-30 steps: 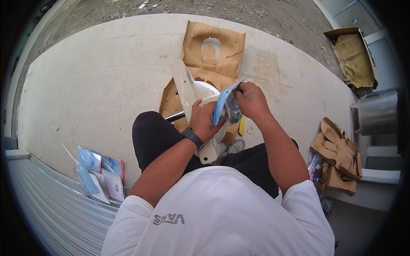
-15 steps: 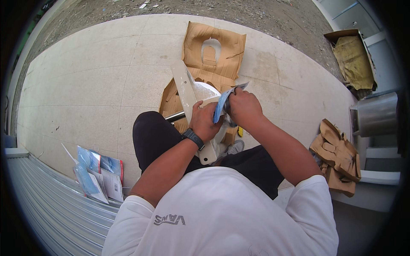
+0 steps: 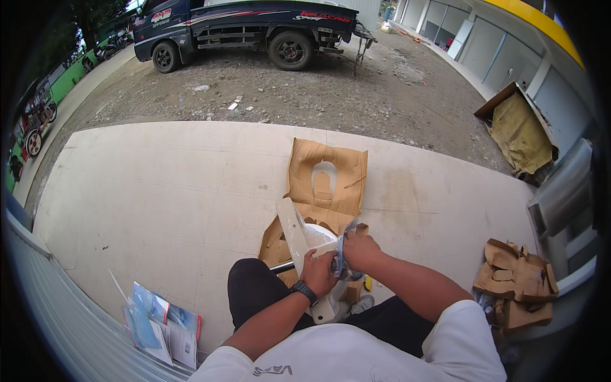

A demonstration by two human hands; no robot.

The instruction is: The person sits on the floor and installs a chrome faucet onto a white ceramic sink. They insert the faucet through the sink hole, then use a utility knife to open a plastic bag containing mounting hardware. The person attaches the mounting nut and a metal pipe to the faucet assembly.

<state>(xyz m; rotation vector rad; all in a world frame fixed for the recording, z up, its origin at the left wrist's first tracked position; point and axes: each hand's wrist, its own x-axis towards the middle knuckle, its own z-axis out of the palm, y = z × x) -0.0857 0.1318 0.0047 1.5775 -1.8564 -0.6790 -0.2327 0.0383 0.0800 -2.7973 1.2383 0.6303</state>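
A crumpled blue-and-clear plastic bag (image 3: 341, 258) is held up between my hands, above my lap. My left hand (image 3: 318, 272) has its fingers closed on the bag's left side, with the wrist close to a cream-coloured flat bar. My right hand (image 3: 361, 252) grips the bag from the other side; its fingertips are partly hidden. Behind the hands, the cream bar (image 3: 293, 230) with holes in it slants across a white rounded part (image 3: 320, 233). A shiny metal tube (image 3: 282, 267) sticks out to the left, next to my knee.
Torn brown cardboard (image 3: 336, 165) with a cut-out lies ahead on the pale floor. Several blue-and-white packets (image 3: 164, 318) lie at the lower left, by ridged metal (image 3: 57, 299). More cardboard (image 3: 517, 277) sits at right. A dark truck (image 3: 248, 28) stands on the gravel beyond.
The view has tilted up, bringing the truck and storefronts into sight. Both hands still hold the plastic bag, and the right fingers have shifted slightly against it.
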